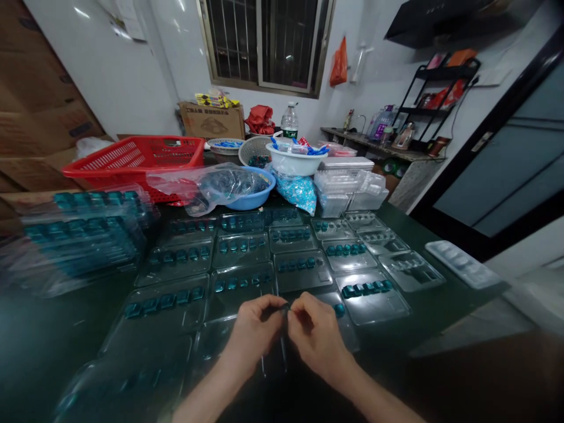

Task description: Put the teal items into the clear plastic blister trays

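Note:
My left hand (261, 322) and my right hand (315, 329) meet over the near middle of the dark green table. Thumbs and forefingers are pinched together on a small dark piece (285, 306), mostly hidden by the fingertips, so its kind does not show. Under and around them lie clear plastic trays (374, 308) in rows, many with a line of teal block-like pieces (367, 288) along one side. Beside my right hand a teal piece (339, 309) shows in a tray partly covered by that hand.
Stacked trays with teal pieces (83, 232) stand at the left. Along the back are a red basket (132, 155), a blue basin (251, 200), a white basin (294, 163) and stacked clear boxes (337, 188). A white tray (460, 264) lies by the right edge.

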A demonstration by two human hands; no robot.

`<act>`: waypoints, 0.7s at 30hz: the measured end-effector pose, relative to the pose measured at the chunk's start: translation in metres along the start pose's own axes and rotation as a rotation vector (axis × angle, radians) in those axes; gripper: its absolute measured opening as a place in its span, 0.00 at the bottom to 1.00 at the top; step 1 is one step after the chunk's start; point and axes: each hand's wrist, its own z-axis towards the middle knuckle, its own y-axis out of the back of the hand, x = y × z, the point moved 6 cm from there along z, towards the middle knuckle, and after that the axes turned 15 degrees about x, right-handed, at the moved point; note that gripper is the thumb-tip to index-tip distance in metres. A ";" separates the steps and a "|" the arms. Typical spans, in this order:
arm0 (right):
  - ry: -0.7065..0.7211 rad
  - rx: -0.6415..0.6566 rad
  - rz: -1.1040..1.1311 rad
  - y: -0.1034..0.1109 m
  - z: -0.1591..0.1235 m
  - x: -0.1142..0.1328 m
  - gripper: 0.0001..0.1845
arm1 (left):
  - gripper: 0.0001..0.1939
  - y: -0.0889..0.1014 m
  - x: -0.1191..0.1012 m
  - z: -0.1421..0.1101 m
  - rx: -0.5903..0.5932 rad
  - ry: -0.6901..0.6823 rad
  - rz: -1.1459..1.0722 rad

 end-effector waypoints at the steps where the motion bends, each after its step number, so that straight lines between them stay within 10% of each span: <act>1: 0.010 0.009 0.021 0.003 -0.001 0.001 0.05 | 0.04 -0.001 0.001 0.002 0.038 -0.003 -0.062; 12: 0.088 0.111 0.215 0.026 0.003 -0.007 0.12 | 0.07 -0.022 0.007 0.019 0.350 0.053 -0.352; 21: 0.027 0.029 0.228 0.040 0.004 -0.018 0.09 | 0.09 -0.017 -0.005 0.028 0.152 0.071 -0.182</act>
